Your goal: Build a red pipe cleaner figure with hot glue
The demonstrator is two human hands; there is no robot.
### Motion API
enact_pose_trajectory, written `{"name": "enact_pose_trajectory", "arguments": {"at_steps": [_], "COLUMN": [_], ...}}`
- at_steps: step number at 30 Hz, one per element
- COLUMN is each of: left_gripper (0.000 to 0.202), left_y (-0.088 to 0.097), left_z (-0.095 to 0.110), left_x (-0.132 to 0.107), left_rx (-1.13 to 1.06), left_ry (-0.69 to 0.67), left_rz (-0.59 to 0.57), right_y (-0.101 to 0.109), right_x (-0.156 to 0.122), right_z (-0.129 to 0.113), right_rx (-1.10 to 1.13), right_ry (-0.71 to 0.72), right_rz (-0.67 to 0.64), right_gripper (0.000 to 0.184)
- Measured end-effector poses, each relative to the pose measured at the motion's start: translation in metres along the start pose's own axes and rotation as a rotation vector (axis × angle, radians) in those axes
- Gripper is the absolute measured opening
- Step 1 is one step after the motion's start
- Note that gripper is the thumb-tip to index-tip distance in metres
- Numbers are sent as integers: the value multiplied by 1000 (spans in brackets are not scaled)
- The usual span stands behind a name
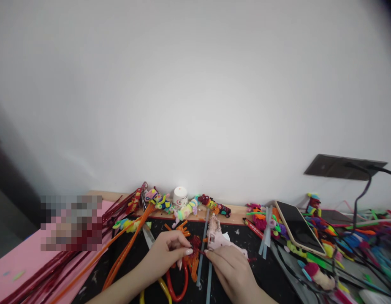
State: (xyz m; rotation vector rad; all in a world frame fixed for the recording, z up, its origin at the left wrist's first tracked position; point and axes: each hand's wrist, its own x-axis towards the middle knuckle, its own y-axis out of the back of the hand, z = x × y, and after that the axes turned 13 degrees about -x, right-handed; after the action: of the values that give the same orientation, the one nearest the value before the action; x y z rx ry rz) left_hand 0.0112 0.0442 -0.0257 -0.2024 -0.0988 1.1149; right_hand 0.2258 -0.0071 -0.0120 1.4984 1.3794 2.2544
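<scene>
My left hand (170, 253) is closed, its thumb and finger pinching a small dark red fuzzy pipe cleaner piece (196, 242). Opposite it, my right hand (232, 270) has its fingertips closed at a thin dark red end of the same piece. Short orange pipe cleaner cuttings (193, 270) lie under and around the piece. Just behind my right hand rests a pale pink glue gun (217, 236). Translucent glue sticks (201, 257) lie between the hands. Scissors with red and yellow handles (186, 280) are partly hidden beneath my left hand and forearm.
Long orange pipe cleaners (124, 249) and dark red ones (67, 257) stretch across the left. A white cup (180, 195) and small fuzzy figures (187, 210) line the wall. At right are a phone (300, 228), tangled colourful pipe cleaners and black cables (360, 198). A black mat (262, 274) covers the middle.
</scene>
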Motion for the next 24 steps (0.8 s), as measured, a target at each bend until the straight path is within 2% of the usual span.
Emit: {"name": "enact_pose_trajectory", "arguments": {"at_steps": [9, 24], "left_gripper": [17, 18], "left_y": [0, -1], "left_z": [1, 2], "left_x": [0, -1], "left_rx": [5, 57], "left_ry": [-22, -17], "left_rz": [5, 11], "right_y": [-3, -10], "right_x": [-1, -5], "right_z": [-7, -18], "right_rx": [0, 47], "right_ry": [25, -11], "right_rz": [-38, -20], "right_gripper": [24, 23]}}
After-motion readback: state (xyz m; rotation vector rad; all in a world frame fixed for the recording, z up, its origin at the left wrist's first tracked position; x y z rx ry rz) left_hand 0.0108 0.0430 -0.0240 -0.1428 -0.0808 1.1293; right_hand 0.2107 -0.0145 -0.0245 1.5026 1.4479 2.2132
